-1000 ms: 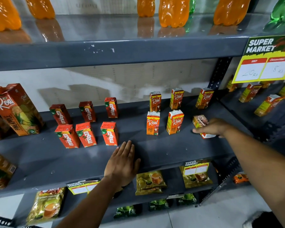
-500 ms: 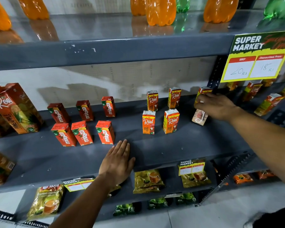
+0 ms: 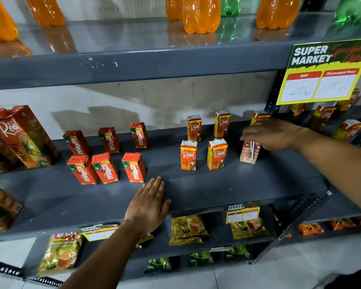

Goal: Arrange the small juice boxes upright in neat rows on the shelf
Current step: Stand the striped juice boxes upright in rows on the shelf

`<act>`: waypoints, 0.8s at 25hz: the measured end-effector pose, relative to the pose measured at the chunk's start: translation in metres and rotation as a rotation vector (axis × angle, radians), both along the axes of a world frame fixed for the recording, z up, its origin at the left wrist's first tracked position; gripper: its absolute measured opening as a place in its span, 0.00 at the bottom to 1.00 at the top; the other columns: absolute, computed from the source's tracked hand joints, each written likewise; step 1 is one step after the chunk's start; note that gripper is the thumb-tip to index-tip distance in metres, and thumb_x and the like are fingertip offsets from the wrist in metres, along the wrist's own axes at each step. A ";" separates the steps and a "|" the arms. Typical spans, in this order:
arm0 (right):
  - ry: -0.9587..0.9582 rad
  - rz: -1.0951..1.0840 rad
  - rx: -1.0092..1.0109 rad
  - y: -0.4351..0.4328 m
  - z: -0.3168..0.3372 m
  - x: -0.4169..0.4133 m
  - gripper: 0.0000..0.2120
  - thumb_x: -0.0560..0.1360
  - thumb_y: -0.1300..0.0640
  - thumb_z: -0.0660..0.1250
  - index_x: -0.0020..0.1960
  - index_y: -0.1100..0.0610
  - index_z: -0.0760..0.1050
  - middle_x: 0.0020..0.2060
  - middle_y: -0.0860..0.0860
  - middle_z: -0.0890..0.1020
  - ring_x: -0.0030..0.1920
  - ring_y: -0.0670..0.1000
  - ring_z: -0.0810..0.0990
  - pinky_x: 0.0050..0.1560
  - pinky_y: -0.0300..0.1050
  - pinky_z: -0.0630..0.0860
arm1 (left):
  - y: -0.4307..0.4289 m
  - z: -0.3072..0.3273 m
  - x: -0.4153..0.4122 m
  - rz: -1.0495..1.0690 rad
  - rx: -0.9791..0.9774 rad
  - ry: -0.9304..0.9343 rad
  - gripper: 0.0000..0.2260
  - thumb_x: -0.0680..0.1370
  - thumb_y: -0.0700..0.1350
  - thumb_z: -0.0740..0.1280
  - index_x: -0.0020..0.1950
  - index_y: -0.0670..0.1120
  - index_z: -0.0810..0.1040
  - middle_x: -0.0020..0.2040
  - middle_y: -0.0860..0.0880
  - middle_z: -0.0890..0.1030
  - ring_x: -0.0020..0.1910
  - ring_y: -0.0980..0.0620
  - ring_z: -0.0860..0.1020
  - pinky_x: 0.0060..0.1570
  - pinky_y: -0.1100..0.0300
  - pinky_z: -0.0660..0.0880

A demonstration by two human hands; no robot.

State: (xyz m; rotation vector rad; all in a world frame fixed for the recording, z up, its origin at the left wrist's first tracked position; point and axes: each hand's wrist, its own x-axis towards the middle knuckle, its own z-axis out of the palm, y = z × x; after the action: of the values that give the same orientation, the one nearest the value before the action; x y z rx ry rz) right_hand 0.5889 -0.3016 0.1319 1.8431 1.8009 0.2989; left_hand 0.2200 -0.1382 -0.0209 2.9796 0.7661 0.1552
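Observation:
On the grey middle shelf point(image 3: 217, 190) stand two groups of small juice boxes, each in two rows. Left are several red Maaza boxes point(image 3: 133, 167). Right are orange Real boxes point(image 3: 188, 155), upright and facing forward. My right hand point(image 3: 273, 135) grips one Real box point(image 3: 249, 152) from above at the right end of the front row; it stands upright with its straw side toward me. Behind my fingers another Real box point(image 3: 259, 116) stands in the back row, partly hidden. My left hand point(image 3: 148, 207) lies flat, palm down, on the shelf's front edge and holds nothing.
A tall Real pineapple carton point(image 3: 23, 136) stands at the left. Orange and green bottles point(image 3: 200, 13) line the shelf above. A yellow price sign point(image 3: 323, 71) hangs at the upper right, with more juice boxes point(image 3: 348, 129) on the neighbouring shelf. Tea packets point(image 3: 189, 229) lie below.
My right hand lifted a box that lay tipped on the shelf and has set it upright at the right end of the front row. My left hand has stayed put.

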 end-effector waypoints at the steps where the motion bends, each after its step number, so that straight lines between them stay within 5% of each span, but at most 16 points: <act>1: 0.114 -0.079 0.021 0.001 0.002 0.002 0.29 0.72 0.57 0.66 0.71 0.49 0.65 0.68 0.50 0.72 0.64 0.54 0.73 0.59 0.46 0.71 | 0.000 -0.001 0.000 0.000 0.000 -0.003 0.43 0.71 0.66 0.26 0.77 0.42 0.50 0.78 0.46 0.50 0.77 0.49 0.47 0.72 0.57 0.41; 5: 0.450 -0.530 0.143 0.012 -0.001 0.005 0.28 0.68 0.37 0.69 0.61 0.53 0.72 0.58 0.54 0.79 0.55 0.56 0.78 0.55 0.47 0.74 | 0.001 0.000 0.000 0.003 -0.009 0.009 0.42 0.71 0.66 0.28 0.77 0.43 0.50 0.78 0.46 0.49 0.77 0.49 0.46 0.73 0.57 0.41; 8: 0.466 -0.672 0.191 0.021 -0.014 -0.003 0.29 0.69 0.28 0.60 0.46 0.55 0.72 0.46 0.55 0.80 0.44 0.54 0.78 0.50 0.51 0.76 | -0.001 0.001 -0.001 0.007 -0.012 0.016 0.41 0.71 0.65 0.28 0.77 0.43 0.49 0.78 0.46 0.48 0.77 0.50 0.46 0.72 0.57 0.41; 11: 0.469 -0.714 0.221 0.027 -0.019 -0.013 0.34 0.67 0.23 0.51 0.44 0.55 0.71 0.41 0.53 0.78 0.43 0.54 0.77 0.48 0.50 0.74 | 0.001 0.000 -0.003 0.006 -0.017 0.017 0.40 0.73 0.65 0.30 0.77 0.43 0.50 0.78 0.46 0.50 0.77 0.49 0.47 0.73 0.56 0.42; 15: 0.509 -0.800 0.307 0.020 -0.019 -0.005 0.48 0.64 0.20 0.41 0.61 0.56 0.73 0.59 0.56 0.78 0.58 0.59 0.77 0.56 0.54 0.74 | 0.004 -0.006 -0.006 -0.010 -0.038 -0.002 0.41 0.73 0.66 0.30 0.77 0.42 0.52 0.78 0.46 0.52 0.77 0.49 0.49 0.72 0.57 0.43; 18: 0.763 -0.856 0.489 0.008 -0.026 -0.003 0.39 0.73 0.28 0.46 0.68 0.56 0.69 0.66 0.58 0.74 0.65 0.61 0.72 0.62 0.53 0.68 | 0.007 -0.005 -0.004 -0.010 -0.137 -0.023 0.41 0.73 0.69 0.35 0.77 0.44 0.52 0.78 0.47 0.51 0.77 0.51 0.47 0.72 0.58 0.42; 20: 1.130 -0.938 0.632 0.001 -0.034 -0.001 0.29 0.77 0.35 0.53 0.70 0.53 0.68 0.68 0.55 0.73 0.68 0.59 0.70 0.63 0.53 0.67 | 0.008 0.004 0.002 0.055 -0.286 -0.105 0.38 0.75 0.68 0.48 0.77 0.45 0.55 0.78 0.46 0.56 0.76 0.49 0.52 0.73 0.55 0.48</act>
State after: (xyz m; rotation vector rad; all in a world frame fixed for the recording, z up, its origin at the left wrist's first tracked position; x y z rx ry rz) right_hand 0.5879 -0.3004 0.0982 3.4950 1.1126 -0.7590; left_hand 0.2217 -0.1307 -0.0173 2.6613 0.7848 0.1858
